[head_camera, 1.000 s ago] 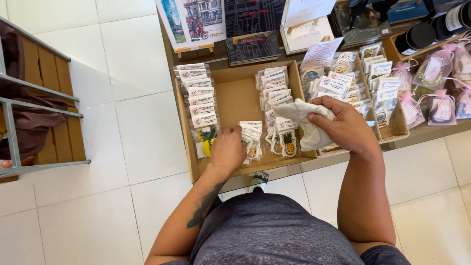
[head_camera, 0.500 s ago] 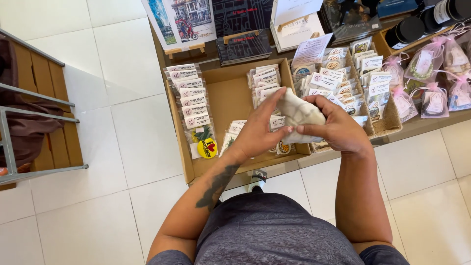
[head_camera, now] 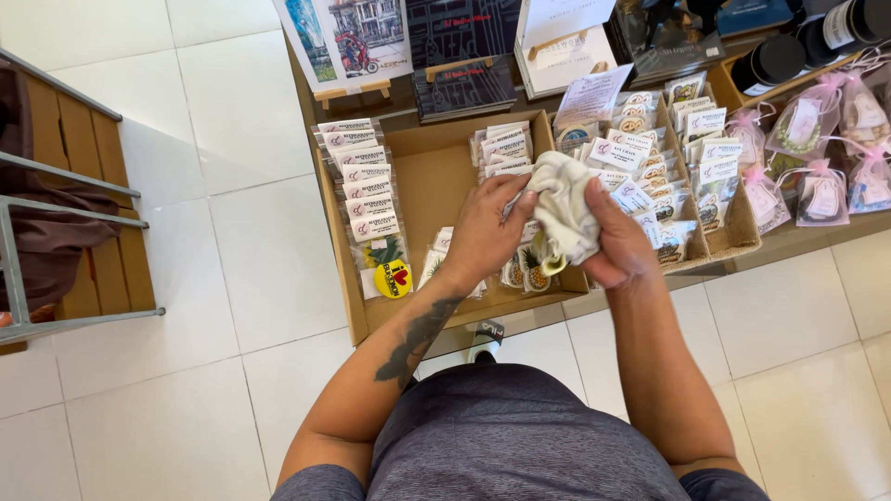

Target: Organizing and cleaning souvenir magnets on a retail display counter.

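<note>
over the middle of a cardboard tray (head_camera: 436, 186), both hands meet on a crumpled off-white cloth (head_camera: 563, 206): the right hand (head_camera: 620, 237) is wrapped around its right side and the left hand (head_camera: 485, 234) pinches its left edge with curled fingers, so both are closed on the cloth, which is held above the tray and not resting on it. just under the cloth lie small clear packets with pineapple shapes (head_camera: 531, 274), partly hidden by the hands. a column of white-labelled packets (head_camera: 360, 181) runs down the tray's left side, ending at a round yellow sticker (head_camera: 393, 279). another stack of labelled packets (head_camera: 504, 148) sits behind the left hand. to the right, a woven basket (head_camera: 738, 227) holds more rows of packets, and pink gauze pouches (head_camera: 817, 190) lie beyond it. picture cards on small easels (head_camera: 348, 42) stand at the back, with dark bottles (head_camera: 775, 60) at the far right. a wooden rack with metal rails (head_camera: 65, 232) stands well apart on the white tiled floor (head_camera: 213, 278).
</note>
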